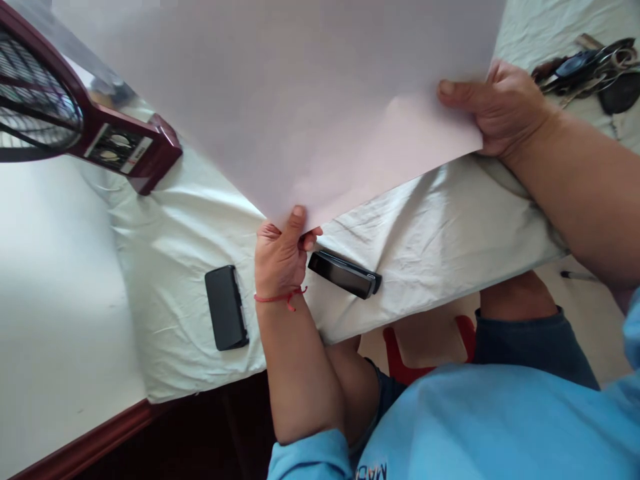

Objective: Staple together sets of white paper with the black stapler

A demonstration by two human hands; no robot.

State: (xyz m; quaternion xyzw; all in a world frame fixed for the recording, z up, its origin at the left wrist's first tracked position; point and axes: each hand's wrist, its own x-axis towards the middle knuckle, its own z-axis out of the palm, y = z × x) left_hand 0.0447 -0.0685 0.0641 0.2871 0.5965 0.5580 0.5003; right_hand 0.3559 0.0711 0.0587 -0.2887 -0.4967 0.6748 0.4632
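A black phone [226,308] lies flat on the wrinkled pale cloth [185,233] that covers the table, near the cloth's lower left edge. At the left, a dark red fan [103,123] with a black grille and a small control panel stands by the white wall [55,300], while a bunch of keys [580,67] rests at the upper right. Below the table's edge, part of a red chair [397,353] shows.

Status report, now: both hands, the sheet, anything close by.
Left hand and right hand: grip on white sheet, a near corner each. Sheet held above pale cloth. Black stapler-like object on cloth, close to left hand.
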